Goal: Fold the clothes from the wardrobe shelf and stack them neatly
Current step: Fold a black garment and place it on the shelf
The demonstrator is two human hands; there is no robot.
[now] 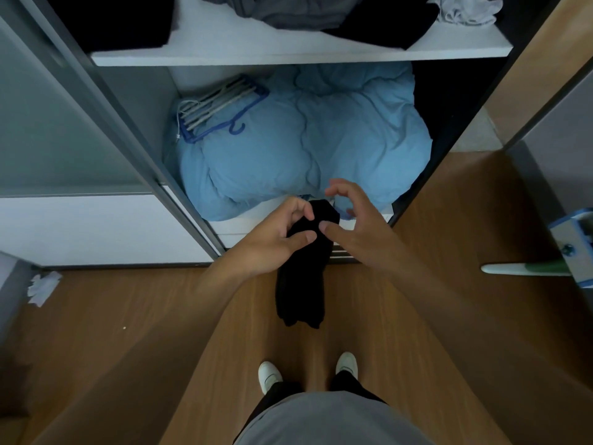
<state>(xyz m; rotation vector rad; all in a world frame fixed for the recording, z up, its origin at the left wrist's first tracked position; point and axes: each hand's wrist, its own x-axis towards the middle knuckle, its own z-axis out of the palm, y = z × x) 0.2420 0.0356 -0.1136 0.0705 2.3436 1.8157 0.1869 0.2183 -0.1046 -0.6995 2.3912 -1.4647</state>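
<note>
A narrow black garment hangs in front of me above the wooden floor. My left hand grips its upper part. My right hand hovers beside the top of the garment with fingers spread, its thumb touching or nearly touching the cloth. On the white wardrobe shelf above lie a crumpled grey garment, dark clothes at the left, more dark cloth at the right, and a white garment at the far right.
A bulky light blue duvet fills the lower compartment, with a bundle of hangers on it. Sliding door frame stands at the left. Crumpled white paper lies on the floor. A blue and white object juts in at the right. My shoes are below.
</note>
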